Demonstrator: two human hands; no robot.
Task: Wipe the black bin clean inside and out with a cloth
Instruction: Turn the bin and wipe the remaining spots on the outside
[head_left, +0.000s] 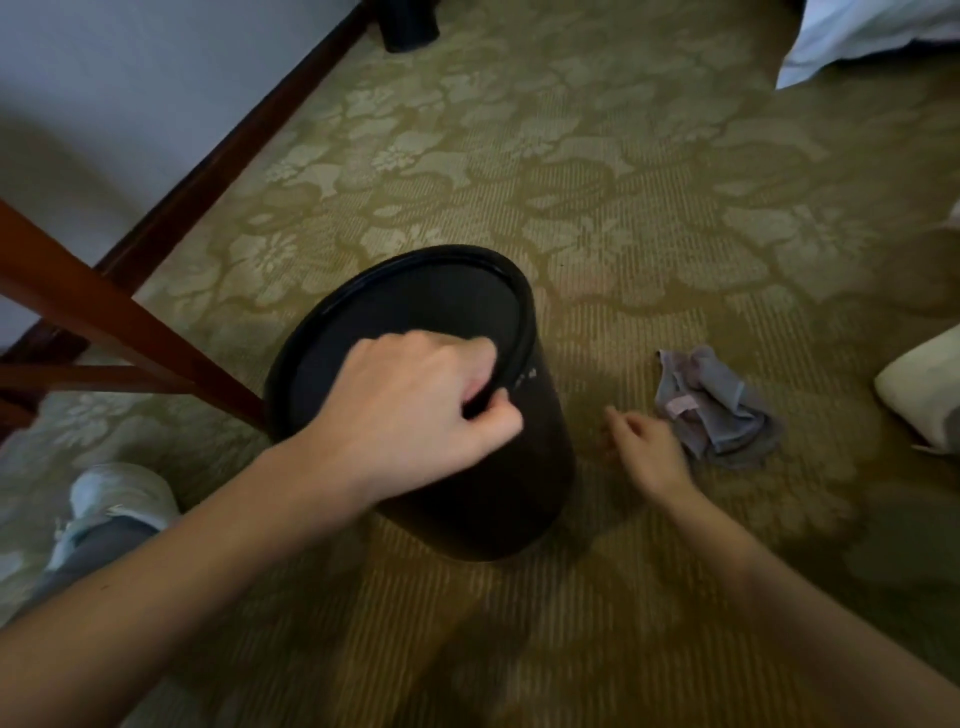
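black bin in your left hand, cloth loose on the floor

item 1, black bin (519, 493): round, dark, open mouth facing up toward you. it sits on the carpet (623, 182) just left of the middle of the view. whether its base lies flat or is tipped a little cannot be told from this angle. the inside shows only as dark, so no dirt or contents can be made out.

item 2, your left hand (415, 410): gripping the bin at the near right part of its rim, fingers curled over the edge into the mouth, thumb on the outside wall.

item 3, your right hand (647, 449): low over the carpet between the bin and the cloth, fingers loose and slightly spread, holding nothing. it is just beside the cloth. whether it touches the cloth cannot be told.

item 4, cloth (717, 410): grey, crumpled in a heap on the carpet to the right of the bin, apart from it, with a small pale tag showing.

item 5, surroundings: green-gold carpet with a large flower pattern. a slanted wooden leg (130, 322) runs down to the bin's left side. a dark skirting board (234, 135) lines the pale wall at upper left, and a second dark object (410, 26) stands by it at the top edge. white bedding (857, 36) is in the top right corner. a cream cushion-like shape (919, 389) is at the right edge. your light shoe (119, 499) is at lower left.
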